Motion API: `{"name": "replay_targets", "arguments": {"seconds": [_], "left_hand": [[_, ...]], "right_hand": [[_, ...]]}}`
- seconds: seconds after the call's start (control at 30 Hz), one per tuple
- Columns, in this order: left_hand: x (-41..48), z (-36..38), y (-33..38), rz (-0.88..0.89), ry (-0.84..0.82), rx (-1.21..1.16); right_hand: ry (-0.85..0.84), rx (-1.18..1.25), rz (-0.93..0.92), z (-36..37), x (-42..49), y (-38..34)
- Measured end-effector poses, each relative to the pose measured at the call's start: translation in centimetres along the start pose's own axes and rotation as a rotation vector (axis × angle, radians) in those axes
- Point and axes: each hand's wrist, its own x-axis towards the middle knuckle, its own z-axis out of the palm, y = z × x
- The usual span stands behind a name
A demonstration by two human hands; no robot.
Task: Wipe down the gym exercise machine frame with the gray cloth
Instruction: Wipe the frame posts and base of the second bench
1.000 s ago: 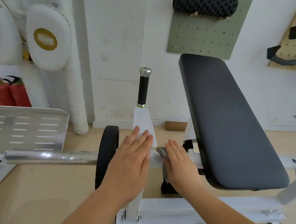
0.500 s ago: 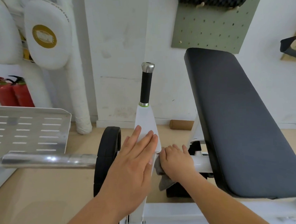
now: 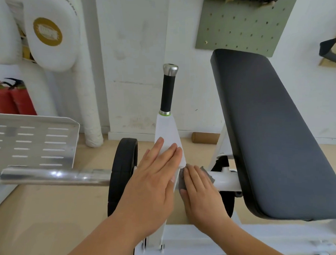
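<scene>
Pressing the gray cloth (image 3: 208, 175) under the right hand (image 3: 203, 196), fingers straight, sweep the frame tube (image 3: 225, 181) while the flat-fingered left hand (image 3: 156, 187) braces.

I am seeing bright, even, diffuse light; glare is streaking along the chrome bar (image 3: 56, 175). Straight lines are bowing toward the edges, and the white base frame (image 3: 243, 237) is blurring slightly.

No legible text or labels
</scene>
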Motion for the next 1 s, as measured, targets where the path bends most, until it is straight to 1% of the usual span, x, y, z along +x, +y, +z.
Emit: {"name": "replay_targets", "arguments": {"seconds": [0.07,0.13,0.2,0.23,0.3,0.33,0.37,0.4,0.43,0.47,0.5,0.53,0.6,0.63,0.67,0.77,0.8,0.87,0.93,1.0], "left_hand": [[-0.1,0.0,0.0,0.01,0.004,0.01],[0.0,-0.1,0.0,0.012,0.0,-0.001],[0.1,-0.3,0.0,0.008,-0.01,-0.019],[0.1,-0.4,0.0,0.006,-0.014,-0.019],[0.1,-0.7,0.2,0.0,-0.019,-0.012],[0.1,-0.7,0.2,-0.003,-0.022,-0.012],[0.1,-0.8,0.3,-0.006,-0.024,-0.014],[0.1,-0.8,0.3,-0.005,-0.025,-0.012],[0.1,-0.9,0.3,0.0,-0.024,-0.008],[0.1,-0.9,0.2,0.009,-0.025,-0.003],[0.1,-0.9,0.1,0.015,-0.027,-0.003],[0.2,-0.9,0.1,0.019,-0.027,-0.003],[0.2,-0.9,-0.1,0.03,-0.026,-0.003],[0.1,-0.8,-0.2,0.034,-0.027,-0.008],[0.1,-0.7,-0.2,0.039,-0.021,-0.013],[0.1,-0.6,-0.3,0.049,-0.013,-0.019],[0.1,-0.6,-0.3,0.047,-0.014,-0.02],[0.1,-0.6,-0.4,0.041,-0.031,-0.015],[0.1,-0.7,-0.5,0.038,-0.043,-0.011],[0.0,-0.8,-0.5,0.042,-0.054,-0.004]], "right_hand": [[-0.056,0.027,-0.006,0.2,-0.8,0.2],[-0.073,0.058,-0.008,0.0,0.2,0.5],[-0.098,0.101,0.052,-0.9,2.7,0.5],[-0.141,0.147,0.116,-1.4,4.3,0.5],[-0.33,0.232,0.248,-2.3,7.4,0.6],[-0.425,0.229,0.292,-2.4,8.3,0.6],[-0.447,0.184,0.304,-2.3,8.6,0.4],[-0.387,0.124,0.286,-1.9,8.4,0.0],[-0.255,0.079,0.245,-1.5,7.5,-0.6],[-0.145,0.083,0.204,-1.1,6.1,-1.3],[-0.073,0.104,0.154,-0.6,4.5,-1.7],[-0.036,0.107,0.089,-0.1,3.0,-1.6],[-0.045,0.105,0.009,0.3,1.7,0.3],[-0.039,0.092,0.025,0.1,1.5,1.8],[-0.029,0.074,0.079,-0.2,1.5,3.3],[-0.078,0.018,0.217,-1.6,2.1,6.7],[-0.075,0.011,0.239,-1.6,2.4,6.7],[-0.06,0.029,0.28,-1.5,2.8,4.5],[-0.032,0.056,0.216,-0.4,2.3,1.3],[-0.062,0.077,0.075,-0.1,1.6,-0.1]]}}
